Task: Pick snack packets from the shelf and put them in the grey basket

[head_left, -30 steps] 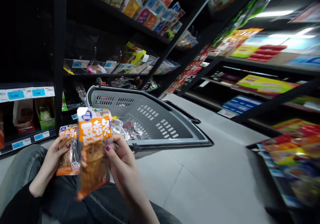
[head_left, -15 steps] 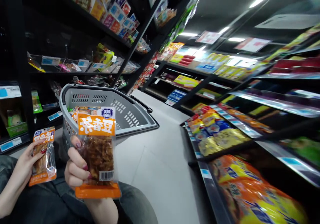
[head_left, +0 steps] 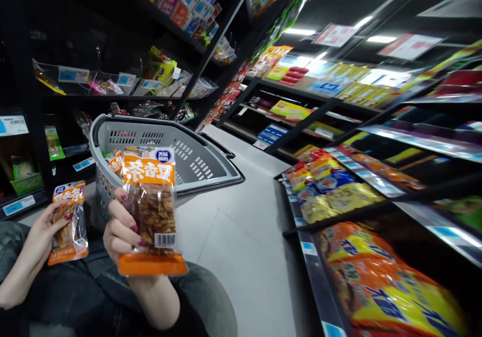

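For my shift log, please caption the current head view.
Left hand and right hand each hold an orange-and-clear snack packet, beside a grey shopping basket.

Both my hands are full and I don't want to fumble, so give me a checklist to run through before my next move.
1. Left hand gripping the left packet: ok, thumb and fingers are on it.
2. Right hand gripping the right packet: ok, fingers wrap its edge.
3. Barcode on the right packet facing the camera: ok.
4. Basket standing on the floor, opening up: ok.
5. A hand free: not ok, each holds a packet.
6. Seals intact on both packets: cannot tell, the detail is too fine.
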Demonstrator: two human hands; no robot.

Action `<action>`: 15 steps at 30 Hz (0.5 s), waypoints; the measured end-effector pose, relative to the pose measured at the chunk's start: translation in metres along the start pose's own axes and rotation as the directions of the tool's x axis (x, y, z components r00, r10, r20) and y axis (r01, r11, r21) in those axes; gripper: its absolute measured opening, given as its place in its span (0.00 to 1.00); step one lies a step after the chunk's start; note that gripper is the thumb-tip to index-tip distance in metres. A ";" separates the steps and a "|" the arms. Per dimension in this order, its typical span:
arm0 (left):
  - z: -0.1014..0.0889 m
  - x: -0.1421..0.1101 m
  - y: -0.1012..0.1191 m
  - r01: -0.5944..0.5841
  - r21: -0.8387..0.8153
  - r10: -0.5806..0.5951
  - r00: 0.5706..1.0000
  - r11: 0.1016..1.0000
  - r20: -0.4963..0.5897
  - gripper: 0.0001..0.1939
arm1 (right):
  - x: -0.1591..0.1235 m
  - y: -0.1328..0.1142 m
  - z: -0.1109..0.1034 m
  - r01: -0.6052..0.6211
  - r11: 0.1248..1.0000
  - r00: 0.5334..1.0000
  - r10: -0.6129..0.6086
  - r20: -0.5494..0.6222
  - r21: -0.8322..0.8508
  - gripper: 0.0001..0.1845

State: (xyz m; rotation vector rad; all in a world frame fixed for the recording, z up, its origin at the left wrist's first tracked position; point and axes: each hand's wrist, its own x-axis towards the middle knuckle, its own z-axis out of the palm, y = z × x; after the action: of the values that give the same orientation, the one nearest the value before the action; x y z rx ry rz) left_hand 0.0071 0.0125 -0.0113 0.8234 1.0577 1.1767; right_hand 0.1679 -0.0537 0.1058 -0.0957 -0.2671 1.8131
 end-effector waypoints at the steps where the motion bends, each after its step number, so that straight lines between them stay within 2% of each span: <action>1: 0.000 0.000 0.000 0.001 0.004 -0.001 1.000 1.000 -0.001 0.23 | -0.001 -0.001 0.000 -0.046 0.999 0.997 0.047 0.056 -0.017 0.25; 3: -0.001 0.000 -0.001 0.009 0.003 -0.009 1.000 1.000 -0.002 0.23 | -0.003 -0.003 0.000 -0.144 0.987 0.968 0.155 0.199 -0.068 0.29; 5: -0.001 0.001 -0.003 0.017 -0.007 -0.017 1.000 1.000 -0.001 0.23 | -0.005 -0.004 -0.001 -0.222 0.966 0.909 0.255 0.330 -0.135 0.27; 7: -0.001 0.001 -0.004 0.012 -0.009 -0.012 1.000 1.000 0.000 0.23 | -0.007 -0.005 -0.001 -0.275 0.946 0.858 0.323 0.401 -0.174 0.24; 10: 0.000 0.001 -0.004 0.013 -0.007 -0.013 1.000 1.000 0.012 0.24 | -0.008 -0.005 -0.001 -0.290 0.938 0.823 0.347 0.451 -0.191 0.22; 12: 0.000 0.001 -0.003 0.020 -0.013 -0.019 1.000 1.000 0.016 0.24 | -0.007 -0.005 0.000 -0.250 0.944 0.841 0.323 0.434 -0.217 0.23; 14: 0.001 0.001 -0.002 0.009 -0.022 -0.009 1.000 1.000 0.012 0.23 | -0.006 -0.004 0.002 -0.133 0.936 0.921 0.238 0.307 -0.325 0.26; 15: 0.001 0.001 -0.002 -0.001 -0.025 0.001 1.000 1.000 0.009 0.23 | -0.005 -0.004 0.004 -0.058 0.891 0.961 0.172 0.216 -0.451 0.28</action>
State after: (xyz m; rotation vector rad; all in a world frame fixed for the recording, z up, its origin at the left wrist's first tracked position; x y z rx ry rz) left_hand 0.0083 0.0131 -0.0131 0.8093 1.0335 1.1839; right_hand 0.1718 -0.0584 0.1100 -0.2049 -0.8715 1.8537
